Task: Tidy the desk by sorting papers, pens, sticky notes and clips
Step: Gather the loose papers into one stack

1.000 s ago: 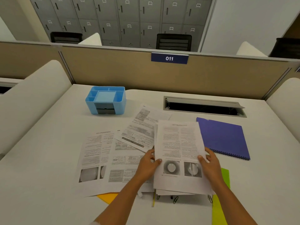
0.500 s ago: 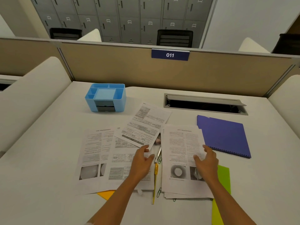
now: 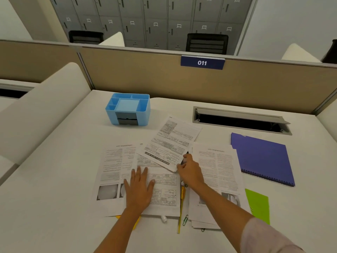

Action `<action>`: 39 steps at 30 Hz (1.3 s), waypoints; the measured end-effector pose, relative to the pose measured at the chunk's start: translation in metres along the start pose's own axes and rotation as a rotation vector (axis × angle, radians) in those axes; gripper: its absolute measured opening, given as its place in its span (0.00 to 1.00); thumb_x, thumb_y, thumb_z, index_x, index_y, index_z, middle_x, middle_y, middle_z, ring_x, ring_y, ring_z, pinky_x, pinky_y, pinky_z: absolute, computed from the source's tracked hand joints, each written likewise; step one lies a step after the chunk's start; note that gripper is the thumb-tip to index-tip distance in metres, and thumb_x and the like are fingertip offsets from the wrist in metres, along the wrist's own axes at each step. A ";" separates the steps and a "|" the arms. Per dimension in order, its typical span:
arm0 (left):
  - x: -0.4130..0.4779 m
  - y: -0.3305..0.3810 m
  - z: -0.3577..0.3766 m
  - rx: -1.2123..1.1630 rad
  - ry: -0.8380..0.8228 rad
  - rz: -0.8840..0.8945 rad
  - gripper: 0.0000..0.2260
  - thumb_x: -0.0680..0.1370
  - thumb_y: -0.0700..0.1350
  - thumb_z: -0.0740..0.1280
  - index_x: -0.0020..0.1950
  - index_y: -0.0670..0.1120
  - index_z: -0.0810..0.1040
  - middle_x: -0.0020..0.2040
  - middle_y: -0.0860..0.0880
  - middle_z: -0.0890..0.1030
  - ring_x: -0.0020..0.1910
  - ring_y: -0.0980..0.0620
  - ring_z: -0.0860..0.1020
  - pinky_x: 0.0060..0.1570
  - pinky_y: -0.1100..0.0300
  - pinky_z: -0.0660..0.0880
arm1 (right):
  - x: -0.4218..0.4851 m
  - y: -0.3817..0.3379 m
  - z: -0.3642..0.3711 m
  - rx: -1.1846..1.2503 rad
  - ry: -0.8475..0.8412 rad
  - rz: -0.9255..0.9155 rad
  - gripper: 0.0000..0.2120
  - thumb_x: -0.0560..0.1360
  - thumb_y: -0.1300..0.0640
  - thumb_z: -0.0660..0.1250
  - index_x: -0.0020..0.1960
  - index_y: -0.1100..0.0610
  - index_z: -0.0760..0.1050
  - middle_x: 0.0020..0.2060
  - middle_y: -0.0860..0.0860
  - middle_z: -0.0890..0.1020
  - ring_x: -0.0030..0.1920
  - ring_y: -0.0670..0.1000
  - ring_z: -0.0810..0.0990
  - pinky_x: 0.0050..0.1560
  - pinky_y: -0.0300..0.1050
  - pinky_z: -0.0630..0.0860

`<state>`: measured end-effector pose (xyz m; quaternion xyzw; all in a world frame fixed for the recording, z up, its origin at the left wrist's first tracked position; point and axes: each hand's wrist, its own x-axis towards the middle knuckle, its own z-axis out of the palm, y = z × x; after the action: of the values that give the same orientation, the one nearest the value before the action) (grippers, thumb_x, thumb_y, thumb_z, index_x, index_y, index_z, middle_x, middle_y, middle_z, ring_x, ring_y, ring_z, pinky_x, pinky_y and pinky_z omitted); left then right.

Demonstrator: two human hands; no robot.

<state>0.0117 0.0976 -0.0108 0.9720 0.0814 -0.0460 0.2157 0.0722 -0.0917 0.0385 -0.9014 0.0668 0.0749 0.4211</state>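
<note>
The paper stack (image 3: 217,170) now lies released on the tabletop (image 3: 54,198) beside the purple folder (image 3: 262,157), so one pile is started. The left hand (image 3: 140,189) has moved flat onto the middle sheets (image 3: 164,190). The right hand (image 3: 190,172) curls at the corner of the tilted sheet (image 3: 169,143); whether it grips, I cannot tell.

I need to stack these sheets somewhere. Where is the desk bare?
Widest: the desk left of the loose papers, in front of the blue organizer. Also the corner right of the green sheet, on the near side of the purple folder. The middle is crowded: overlapping papers, yellow pen, paper clip.
</note>
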 end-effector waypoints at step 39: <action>0.012 -0.007 -0.048 -0.924 0.073 -0.480 0.17 0.80 0.41 0.63 0.68 0.40 0.69 0.61 0.43 0.77 0.59 0.43 0.75 0.58 0.52 0.72 | -0.064 0.030 -0.014 0.370 -0.061 0.209 0.24 0.75 0.65 0.66 0.68 0.50 0.71 0.44 0.51 0.84 0.45 0.46 0.83 0.45 0.44 0.82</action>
<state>0.0251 0.1261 0.0286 0.7305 0.3212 -0.0198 0.6023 0.0055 -0.1179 0.0374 -0.7943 0.1598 0.1317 0.5712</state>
